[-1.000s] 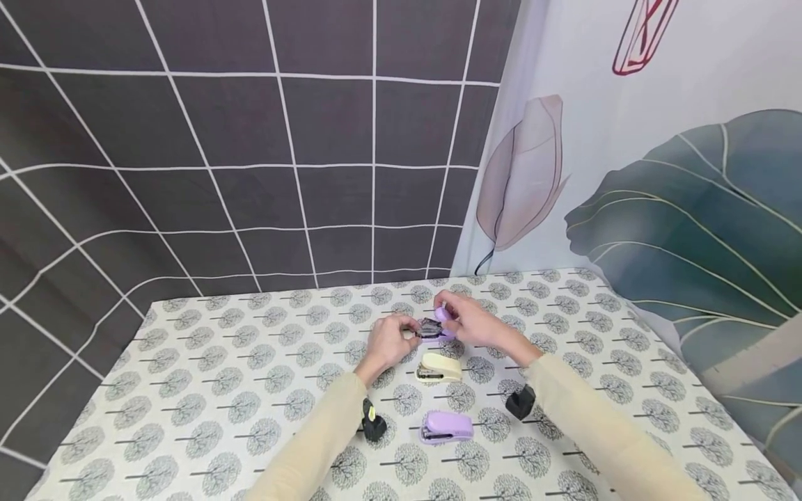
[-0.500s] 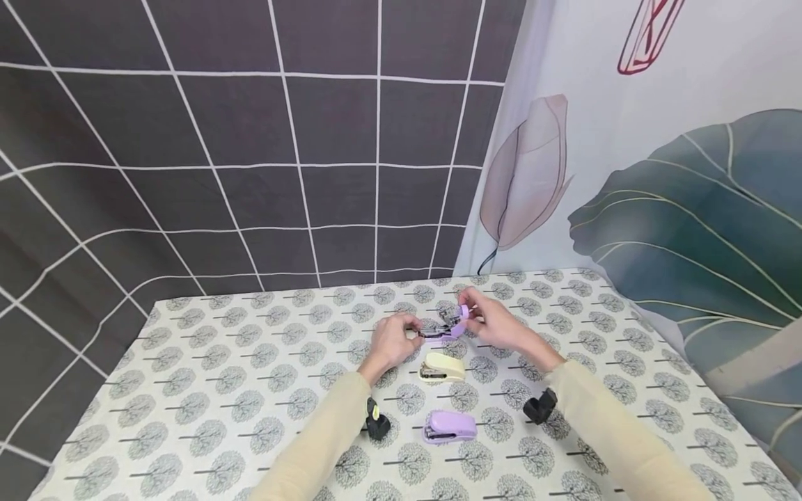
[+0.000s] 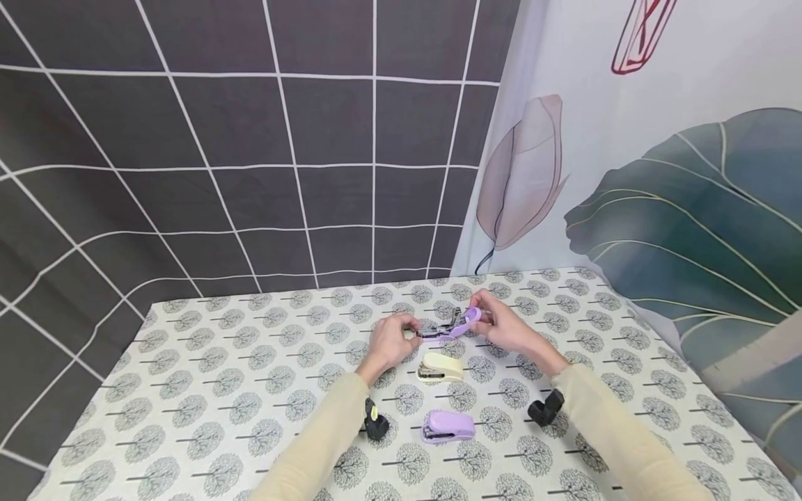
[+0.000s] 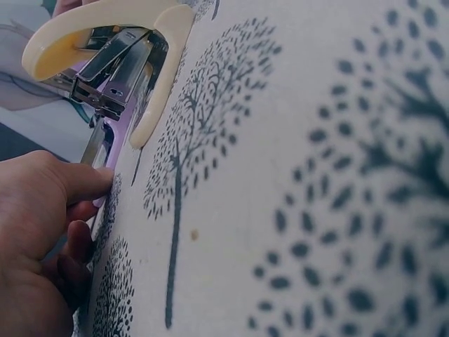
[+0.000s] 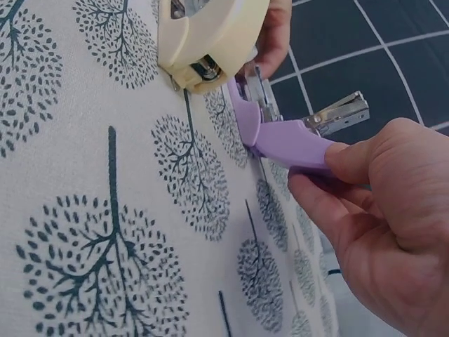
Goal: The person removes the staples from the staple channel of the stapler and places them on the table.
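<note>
Far on the table, a purple stapler [image 3: 461,328] lies opened, its top cover [image 5: 295,144] swung back to the right and its metal staple rail exposed. My right hand [image 3: 503,325] pinches that raised cover between thumb and fingers. At the stapler's left end, my left hand [image 3: 390,342] pinches the tip of the base; in the left wrist view the thumb [image 4: 88,181] presses at the purple base's edge. A metal piece [image 5: 344,114] stands up from under the cover in the right wrist view. Just nearer sits a cream stapler [image 3: 441,367], closed, touched by neither hand.
Another purple stapler [image 3: 447,426] lies closer to me, between the forearms. A tree-patterned cloth [image 3: 250,390] covers the table. Behind it hangs a dark gridded curtain [image 3: 326,125], with a leaf-printed curtain [image 3: 595,83] at the right. Black wrist cameras [image 3: 546,408] hang below the sleeves.
My right hand has moved right, swinging the purple stapler's cover up and back from the staple rail. The left hand has stayed at the stapler's front end.
</note>
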Motion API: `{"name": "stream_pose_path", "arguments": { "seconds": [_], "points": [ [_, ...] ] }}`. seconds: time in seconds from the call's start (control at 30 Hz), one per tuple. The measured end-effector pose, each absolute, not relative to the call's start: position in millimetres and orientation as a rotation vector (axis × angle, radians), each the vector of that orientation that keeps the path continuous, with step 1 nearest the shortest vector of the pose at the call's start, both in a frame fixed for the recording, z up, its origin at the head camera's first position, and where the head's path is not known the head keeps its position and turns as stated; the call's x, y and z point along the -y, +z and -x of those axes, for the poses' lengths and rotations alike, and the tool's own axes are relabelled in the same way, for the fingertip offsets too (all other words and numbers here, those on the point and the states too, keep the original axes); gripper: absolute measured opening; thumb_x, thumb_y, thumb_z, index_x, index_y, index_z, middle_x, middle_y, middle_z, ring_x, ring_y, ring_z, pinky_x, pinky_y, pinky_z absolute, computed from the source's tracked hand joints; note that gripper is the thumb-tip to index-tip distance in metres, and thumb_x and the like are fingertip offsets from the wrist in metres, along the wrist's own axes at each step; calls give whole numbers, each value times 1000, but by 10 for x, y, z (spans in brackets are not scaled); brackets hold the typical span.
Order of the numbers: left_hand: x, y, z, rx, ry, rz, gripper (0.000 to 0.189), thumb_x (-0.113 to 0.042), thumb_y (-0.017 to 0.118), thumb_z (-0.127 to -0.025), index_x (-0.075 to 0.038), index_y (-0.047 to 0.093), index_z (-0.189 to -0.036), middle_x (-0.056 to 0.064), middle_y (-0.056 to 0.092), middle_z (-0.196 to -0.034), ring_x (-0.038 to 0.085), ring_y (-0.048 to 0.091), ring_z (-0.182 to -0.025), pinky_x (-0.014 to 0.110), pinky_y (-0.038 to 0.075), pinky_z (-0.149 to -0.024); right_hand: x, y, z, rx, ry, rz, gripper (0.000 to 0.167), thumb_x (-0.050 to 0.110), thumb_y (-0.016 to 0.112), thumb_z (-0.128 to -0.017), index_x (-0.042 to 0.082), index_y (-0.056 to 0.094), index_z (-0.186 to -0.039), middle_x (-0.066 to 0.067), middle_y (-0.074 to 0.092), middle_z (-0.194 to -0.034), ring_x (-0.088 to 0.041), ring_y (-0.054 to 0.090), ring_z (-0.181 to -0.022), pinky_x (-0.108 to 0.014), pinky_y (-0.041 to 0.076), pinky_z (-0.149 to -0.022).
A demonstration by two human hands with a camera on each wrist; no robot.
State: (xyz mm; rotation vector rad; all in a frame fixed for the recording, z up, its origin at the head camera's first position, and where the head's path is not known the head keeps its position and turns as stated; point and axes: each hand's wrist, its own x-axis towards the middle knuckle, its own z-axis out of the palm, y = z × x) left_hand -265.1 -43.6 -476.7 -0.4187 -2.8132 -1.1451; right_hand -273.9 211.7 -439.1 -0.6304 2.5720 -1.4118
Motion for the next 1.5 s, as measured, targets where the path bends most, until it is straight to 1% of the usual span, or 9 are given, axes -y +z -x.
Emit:
{"name": "stream_pose_path", "arguments": {
  "seconds": [0.23,0.43,0.57,0.67,0.73,0.87,1.0,1.2,1.5],
  "points": [
    [430,-4757,2647,2815,-1152,414,25,-15,82,-80,-15,73,-103,-1,72,-103,11,59,-76,39,49,-81,-2199,-4452,2705,-2528,-1462,536,27,-11,59,-89,1,45,-109,-13,55,-87,-16,45,-63,-20,38,-52],
    [427,-4750,2628,2818,-1153,409,24,-14,82,-80,-15,73,-103,0,71,-104,15,63,-83,40,49,-84,-2217,-4492,2684,-2482,-1517,456,29,-10,59,-90,-2,43,-114,-16,58,-90,-16,46,-65,-21,39,-53],
    [413,-4751,2635,2824,-1143,417,25,-14,81,-81,-14,73,-104,0,71,-106,17,64,-88,42,48,-87,-2209,-4430,2640,-2600,-1449,462,46,-7,65,-88,-6,41,-127,-25,57,-113,-32,61,-91,-34,54,-77],
    [371,-4737,2661,2811,-1127,449,25,-15,81,-82,-13,73,-105,0,70,-107,19,65,-91,43,48,-89,-2179,-4311,2589,-2852,-1416,553,55,-8,68,-84,-10,41,-131,-30,46,-130,-46,53,-112,-53,48,-95],
    [348,-4733,2668,2787,-1122,473,24,-15,81,-82,-13,72,-105,0,70,-107,20,65,-93,43,48,-90,-2106,-4212,2548,-3031,-1401,665,51,-11,67,-81,-11,46,-127,-31,46,-128,-46,53,-108,-56,48,-91],
    [368,-4767,2648,2753,-1093,476,22,-14,81,-80,-13,73,-101,-1,70,-102,21,65,-95,42,49,-89,-1831,-4062,2456,-2935,-1492,844,32,-15,60,-84,-13,54,-116,-20,62,-101,-33,63,-85,-39,56,-74],
    [403,-4802,2617,2766,-1077,450,21,-13,83,-79,-14,73,-98,-2,70,-99,20,65,-93,41,49,-87,-1594,-4079,2430,-2526,-1568,609,28,-11,54,-91,-20,53,-117,-16,66,-85,-27,66,-71,-33,58,-63],
    [395,-4830,2590,2756,-1108,470,22,-14,82,-80,-13,73,-100,-1,70,-102,21,65,-94,42,49,-87,-1431,-4233,2511,-2382,-1592,209,24,-10,50,-95,-22,55,-115,-17,66,-79,-19,66,-61,-32,58,-59],
    [433,-4831,2605,2768,-1085,474,23,-14,81,-80,-13,73,-101,-1,70,-102,22,65,-95,42,50,-88,-1308,-4299,2582,-2428,-1477,80,14,-7,57,-94,-16,62,-102,-17,66,-77,-20,66,-62,-31,58,-60]
  ]
}}
